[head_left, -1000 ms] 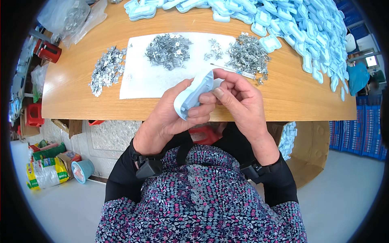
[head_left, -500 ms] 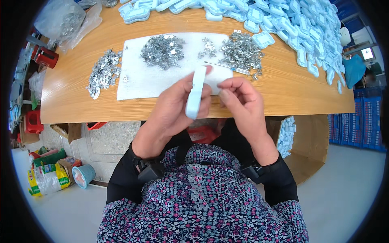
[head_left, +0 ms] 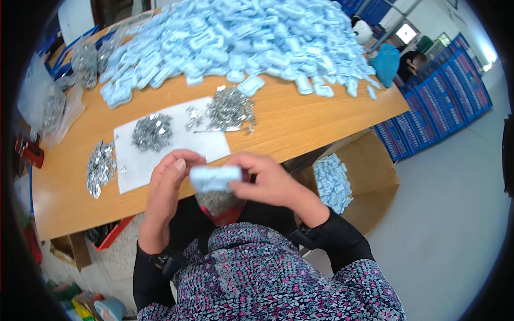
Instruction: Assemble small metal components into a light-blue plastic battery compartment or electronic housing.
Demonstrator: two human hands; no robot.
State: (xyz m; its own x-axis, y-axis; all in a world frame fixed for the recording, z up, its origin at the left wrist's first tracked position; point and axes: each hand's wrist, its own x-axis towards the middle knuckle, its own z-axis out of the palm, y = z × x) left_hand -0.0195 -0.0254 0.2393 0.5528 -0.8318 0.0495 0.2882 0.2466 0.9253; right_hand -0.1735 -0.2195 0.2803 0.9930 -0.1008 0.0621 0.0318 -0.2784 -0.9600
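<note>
1 light-blue casing, held crosswise

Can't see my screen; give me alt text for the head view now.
A person's right hand holds a blurred light-blue plastic piece by the near edge of the table, the left hand close to its other end, contact unclear. Beyond, small metal parts lie heaped on and beside a white sheet, before a large pile of light-blue pieces.

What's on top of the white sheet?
On the white sheet: a heap of silvery metal pieces, a small cluster, and a slim tool and second heap, both crossing its right edge. Whatever the heaps cover is hidden, and the left hand hides part of the sheet's near edge.
</note>
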